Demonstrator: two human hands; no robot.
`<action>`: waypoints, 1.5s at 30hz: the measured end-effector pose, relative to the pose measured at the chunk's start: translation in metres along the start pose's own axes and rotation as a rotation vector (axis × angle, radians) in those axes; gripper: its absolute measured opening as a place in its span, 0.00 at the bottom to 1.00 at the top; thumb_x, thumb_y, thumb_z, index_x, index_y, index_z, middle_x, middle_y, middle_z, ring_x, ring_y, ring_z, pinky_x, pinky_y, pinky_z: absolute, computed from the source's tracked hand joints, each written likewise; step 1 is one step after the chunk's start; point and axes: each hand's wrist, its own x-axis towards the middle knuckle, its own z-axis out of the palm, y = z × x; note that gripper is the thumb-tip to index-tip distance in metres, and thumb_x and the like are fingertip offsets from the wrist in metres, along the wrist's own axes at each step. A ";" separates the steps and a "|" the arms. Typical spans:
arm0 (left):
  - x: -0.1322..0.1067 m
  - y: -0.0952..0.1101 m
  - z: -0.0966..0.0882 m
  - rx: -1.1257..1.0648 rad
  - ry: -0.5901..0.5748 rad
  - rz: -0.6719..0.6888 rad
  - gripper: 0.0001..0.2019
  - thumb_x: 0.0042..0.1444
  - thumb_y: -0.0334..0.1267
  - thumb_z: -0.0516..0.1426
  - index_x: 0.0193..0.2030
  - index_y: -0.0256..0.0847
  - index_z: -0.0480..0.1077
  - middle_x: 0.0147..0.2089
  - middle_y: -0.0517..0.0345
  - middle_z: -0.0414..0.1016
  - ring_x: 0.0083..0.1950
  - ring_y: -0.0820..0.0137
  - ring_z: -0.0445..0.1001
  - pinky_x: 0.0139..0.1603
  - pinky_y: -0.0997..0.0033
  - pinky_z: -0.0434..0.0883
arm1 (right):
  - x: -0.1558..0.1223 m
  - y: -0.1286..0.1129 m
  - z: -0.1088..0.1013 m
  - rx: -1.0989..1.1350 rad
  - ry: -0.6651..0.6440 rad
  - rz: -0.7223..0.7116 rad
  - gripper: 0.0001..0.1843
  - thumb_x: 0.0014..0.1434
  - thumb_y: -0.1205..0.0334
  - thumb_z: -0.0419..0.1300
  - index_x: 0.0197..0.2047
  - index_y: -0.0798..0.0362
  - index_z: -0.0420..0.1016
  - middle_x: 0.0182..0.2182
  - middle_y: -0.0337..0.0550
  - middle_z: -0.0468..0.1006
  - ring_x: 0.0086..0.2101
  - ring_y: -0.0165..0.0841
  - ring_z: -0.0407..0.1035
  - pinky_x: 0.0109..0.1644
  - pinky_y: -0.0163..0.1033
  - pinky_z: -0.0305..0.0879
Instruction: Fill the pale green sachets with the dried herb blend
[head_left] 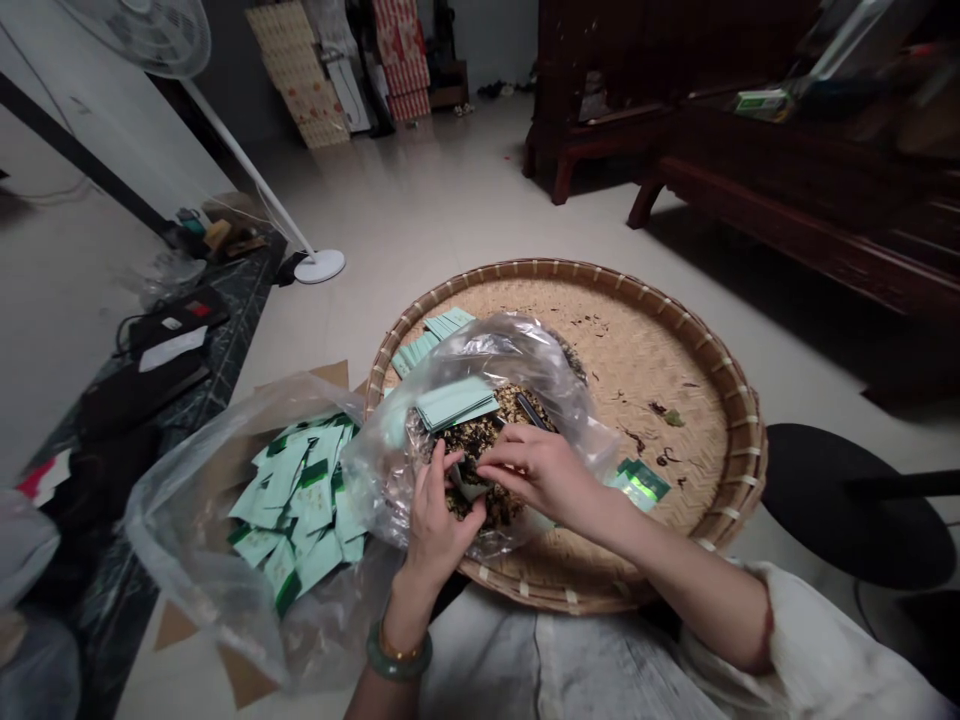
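My left hand (pixel 442 510) is closed around a small pale packet (pixel 470 487), its mouth gaping upward. At that mouth the fingertips of my right hand (pixel 540 468) are pinched together; what they hold, if anything, is hidden. Both hands are over a clear plastic bag (pixel 517 345) of loose, dried tea-like mix (pixel 514 400), dark and yellowish. On the mix lies a stack of flat pale-green packets (pixel 456 403). A dark stick-like handle (pixel 532 411) shows just beyond my right knuckles; its other end is out of sight.
The bag sits in a round woven bamboo tray (pixel 637 330) with more packets (pixel 415 352), scattered leaf bits and shiny green packets (pixel 641 484). At left, another plastic bag (pixel 187 470) holds many green packets (pixel 300 500). A fan base (pixel 320 265) and dark wooden furniture (pixel 780 220) stand beyond.
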 end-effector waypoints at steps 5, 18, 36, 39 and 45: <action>-0.003 -0.001 0.000 0.002 0.009 -0.021 0.43 0.50 0.31 0.61 0.70 0.41 0.43 0.53 0.44 0.72 0.51 0.59 0.72 0.46 0.61 0.73 | 0.000 -0.007 0.002 -0.133 -0.088 0.041 0.12 0.62 0.55 0.58 0.44 0.50 0.79 0.36 0.46 0.70 0.37 0.35 0.66 0.40 0.39 0.64; 0.019 -0.005 -0.012 -0.623 -0.294 -0.538 0.19 0.43 0.40 0.66 0.44 0.37 0.77 0.41 0.50 0.79 0.41 0.62 0.75 0.45 0.64 0.70 | -0.004 0.015 -0.004 0.403 0.052 0.218 0.05 0.57 0.66 0.58 0.35 0.53 0.75 0.30 0.41 0.77 0.30 0.30 0.70 0.35 0.36 0.66; 0.028 0.004 -0.026 -0.657 -0.476 -0.630 0.13 0.39 0.37 0.67 0.34 0.36 0.79 0.32 0.57 0.79 0.33 0.68 0.72 0.36 0.73 0.67 | 0.005 0.030 -0.017 0.534 -0.126 0.377 0.21 0.54 0.50 0.61 0.19 0.56 0.65 0.16 0.31 0.58 0.20 0.24 0.53 0.23 0.31 0.47; 0.028 0.005 -0.020 -0.745 -0.412 -0.642 0.18 0.41 0.42 0.67 0.40 0.37 0.78 0.38 0.54 0.80 0.38 0.65 0.73 0.39 0.71 0.68 | 0.006 0.030 -0.008 0.501 -0.118 0.326 0.19 0.53 0.51 0.62 0.20 0.56 0.67 0.19 0.33 0.61 0.23 0.25 0.55 0.25 0.31 0.49; 0.019 0.009 -0.006 -0.850 -0.369 -0.773 0.17 0.45 0.49 0.65 0.32 0.34 0.78 0.27 0.58 0.77 0.27 0.72 0.70 0.30 0.75 0.65 | 0.003 0.028 0.009 0.505 -0.074 0.355 0.17 0.54 0.53 0.60 0.22 0.56 0.68 0.20 0.32 0.59 0.24 0.26 0.54 0.27 0.31 0.49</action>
